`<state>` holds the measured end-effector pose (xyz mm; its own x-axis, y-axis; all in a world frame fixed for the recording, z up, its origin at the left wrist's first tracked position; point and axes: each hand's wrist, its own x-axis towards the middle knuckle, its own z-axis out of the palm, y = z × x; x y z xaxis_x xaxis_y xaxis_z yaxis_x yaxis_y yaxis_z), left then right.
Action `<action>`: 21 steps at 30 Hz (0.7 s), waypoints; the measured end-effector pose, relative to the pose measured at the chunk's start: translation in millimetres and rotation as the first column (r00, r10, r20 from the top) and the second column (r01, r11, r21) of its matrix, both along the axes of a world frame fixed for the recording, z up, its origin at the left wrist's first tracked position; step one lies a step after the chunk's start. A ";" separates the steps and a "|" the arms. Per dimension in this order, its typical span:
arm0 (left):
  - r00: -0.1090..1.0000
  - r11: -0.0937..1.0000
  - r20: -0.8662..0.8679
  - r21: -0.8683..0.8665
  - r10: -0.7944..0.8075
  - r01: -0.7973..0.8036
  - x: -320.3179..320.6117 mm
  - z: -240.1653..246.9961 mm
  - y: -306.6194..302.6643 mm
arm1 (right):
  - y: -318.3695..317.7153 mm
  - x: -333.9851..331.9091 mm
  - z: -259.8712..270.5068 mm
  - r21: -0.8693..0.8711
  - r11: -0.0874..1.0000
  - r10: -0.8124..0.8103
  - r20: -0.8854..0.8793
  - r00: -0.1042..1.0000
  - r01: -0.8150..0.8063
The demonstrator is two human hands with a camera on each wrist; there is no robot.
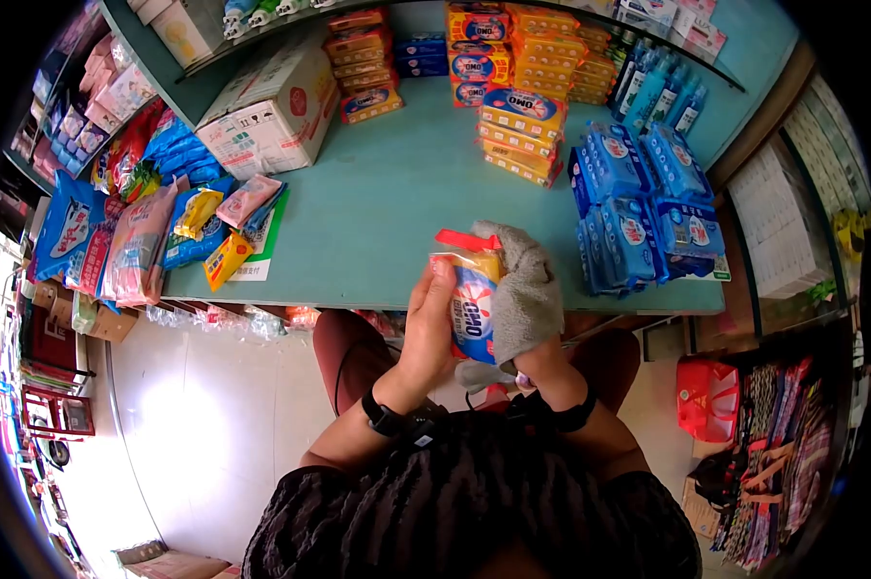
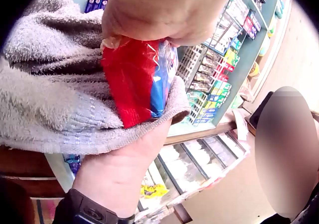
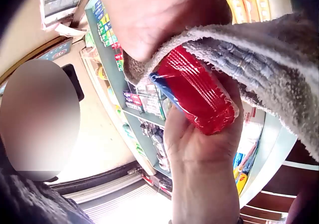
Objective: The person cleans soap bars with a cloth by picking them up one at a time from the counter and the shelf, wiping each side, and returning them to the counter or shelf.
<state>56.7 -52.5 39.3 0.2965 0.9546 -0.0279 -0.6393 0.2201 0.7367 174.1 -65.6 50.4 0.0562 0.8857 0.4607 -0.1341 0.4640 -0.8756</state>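
Above the counter's near edge, my left hand [image 1: 426, 323] grips an OMO soap pack [image 1: 472, 309] in blue, yellow and red wrapping, its thumb along the pack's side. A grey towel [image 1: 529, 294] drapes over my right hand [image 1: 546, 372], which holds it against the pack's right side; its fingers are hidden by the cloth. The right wrist view shows the pack's red end [image 3: 199, 92] between towel and left palm. In the left wrist view the towel [image 2: 55, 79] hangs beside the pack.
On the green counter [image 1: 387, 203] stand stacked OMO packs [image 1: 522, 125] at the back and blue packs [image 1: 638, 212] at right. A carton [image 1: 271, 106] and assorted bagged goods [image 1: 141, 241] are at left. The person's knees [image 1: 348, 357] are under the counter's edge.
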 end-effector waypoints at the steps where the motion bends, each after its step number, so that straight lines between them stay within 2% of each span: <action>1: 1.000 1.000 0.019 -0.024 0.002 -0.002 0.0 -2.0 1.2 | -1.5 -0.7 -0.5 0.001 1.000 0.008 -0.019 1.000 -0.008; 4: 0.999 0.999 0.039 -0.048 -0.007 0.009 -0.2 -5.6 3.6 | -3.2 -1.8 -1.9 -0.085 0.996 -0.032 0.001 0.999 0.032; 7: 1.000 0.998 0.003 -0.053 -0.014 0.014 -0.4 -14.0 5.7 | 4.4 8.5 -16.3 -0.075 0.993 -0.071 0.185 0.980 0.087; 10: 0.999 0.998 -0.027 -0.040 -0.044 0.043 1.3 -7.0 3.6 | 4.8 8.5 -19.1 -0.142 0.986 -0.080 0.038 0.996 0.084; 13: 0.992 0.992 -0.059 -0.070 -0.108 0.104 1.1 -9.6 1.3 | 4.5 8.8 -35.2 -0.120 0.990 -0.094 -0.195 0.976 0.071; 15: 0.993 0.992 -0.029 -0.060 -0.115 0.113 0.1 -4.0 1.5 | 6.5 12.4 -36.2 -0.008 0.989 -0.145 0.182 0.973 0.149; 16: 0.993 0.991 -0.014 -0.057 -0.118 0.118 0.0 -1.9 2.1 | 4.7 10.3 -37.0 -0.010 0.991 -0.131 0.208 0.969 0.136; 17: 0.983 0.993 -0.182 0.114 0.007 0.014 0.2 -8.9 6.8 | 2.9 8.1 -37.8 -0.012 0.992 -0.117 0.234 0.965 0.123; 19: 0.849 0.874 -0.420 0.476 0.320 -0.094 2.0 -20.5 18.5 | -4.6 -6.0 -40.9 -0.121 0.992 -0.027 -0.017 0.999 0.025; 21: 0.891 0.913 -0.366 0.392 0.268 -0.114 4.8 -15.8 12.6 | 0.4 -11.5 -35.8 -0.201 0.978 -0.001 -0.227 0.974 -0.046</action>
